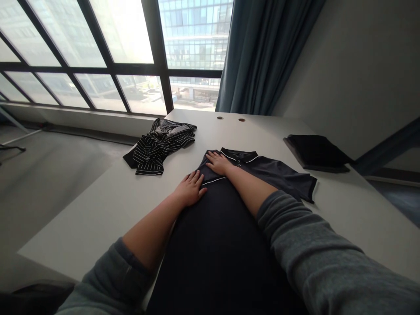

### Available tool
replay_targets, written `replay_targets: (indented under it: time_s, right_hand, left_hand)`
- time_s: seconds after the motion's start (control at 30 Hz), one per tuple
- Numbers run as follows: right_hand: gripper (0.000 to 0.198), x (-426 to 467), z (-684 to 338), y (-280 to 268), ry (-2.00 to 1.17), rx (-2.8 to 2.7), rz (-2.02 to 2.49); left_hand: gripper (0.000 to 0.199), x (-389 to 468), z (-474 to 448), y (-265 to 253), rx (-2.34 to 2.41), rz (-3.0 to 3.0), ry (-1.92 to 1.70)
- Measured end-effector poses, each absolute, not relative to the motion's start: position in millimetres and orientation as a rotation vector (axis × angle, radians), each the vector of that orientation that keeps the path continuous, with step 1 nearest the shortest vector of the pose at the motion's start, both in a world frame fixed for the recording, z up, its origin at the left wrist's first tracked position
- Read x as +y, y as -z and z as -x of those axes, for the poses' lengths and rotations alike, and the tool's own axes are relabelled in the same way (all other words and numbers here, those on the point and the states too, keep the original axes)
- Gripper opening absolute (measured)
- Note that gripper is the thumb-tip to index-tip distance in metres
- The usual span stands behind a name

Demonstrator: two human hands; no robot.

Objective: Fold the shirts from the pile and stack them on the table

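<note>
A dark polo shirt lies spread on the white table, its collar with white trim at the far end. Its right-hand sleeve, edged in black and white, reaches out flat, while the left-hand sleeve is not seen spread out. My left hand rests flat on the shirt's left edge, fingers stretched. Farther up, my right hand presses flat near the shoulder beside the collar, fingers apart. Neither hand grips the cloth. My right forearm crosses over the shirt and hides part of its chest.
On the table, a crumpled black garment with white stripes lies at the back left. A folded black stack of cloth sits at the right. Two round cable holes are near the far edge. A blue curtain hangs beside the window.
</note>
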State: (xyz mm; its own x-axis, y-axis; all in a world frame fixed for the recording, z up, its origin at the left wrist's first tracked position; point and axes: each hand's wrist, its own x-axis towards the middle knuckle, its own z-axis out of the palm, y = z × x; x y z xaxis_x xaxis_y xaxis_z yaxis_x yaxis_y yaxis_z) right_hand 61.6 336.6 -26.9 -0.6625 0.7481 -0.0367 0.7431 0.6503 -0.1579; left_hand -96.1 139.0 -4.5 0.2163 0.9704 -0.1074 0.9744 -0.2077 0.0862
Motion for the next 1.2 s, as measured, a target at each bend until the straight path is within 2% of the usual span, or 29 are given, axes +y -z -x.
replay_targets:
  time_s: [0.23,0.4,0.57,0.7,0.93,1.07,1.2]
  right_hand:
    - [0.061,322.0,-75.1,16.2,-0.143,-2.619,1.247]
    - [0.053,297.2,-176.0,2.2,0.053,-2.404,1.147]
    - [0.057,264.8,-337.5,14.6,0.183,-2.236,1.684]
    - [0.063,242.4,-408.8,33.8,-0.042,-2.222,2.079]
    - [0.070,234.9,-412.0,28.5,-0.176,-2.195,2.138]
    - [0.054,235.3,-413.3,18.7,-0.076,-2.094,2.064]
    - [0.042,239.7,-422.9,14.7,-0.043,-1.982,2.004]
  left_hand:
    - [0.069,133.8,92.9,-0.4,1.961,-2.354,0.025]
    - [0.066,133.8,94.7,-2.4,1.979,-2.424,0.008]
    - [0.066,140.5,98.0,7.5,1.870,-2.563,-0.199]
    - [0.067,144.7,99.3,20.8,1.789,-2.568,-0.194]
    - [0.066,147.2,100.7,21.2,1.847,-2.572,-0.111]
    - [0.060,144.7,74.2,-3.2,1.981,-2.527,0.076]
    - [0.053,135.9,-4.1,-27.3,1.974,-2.626,0.026]
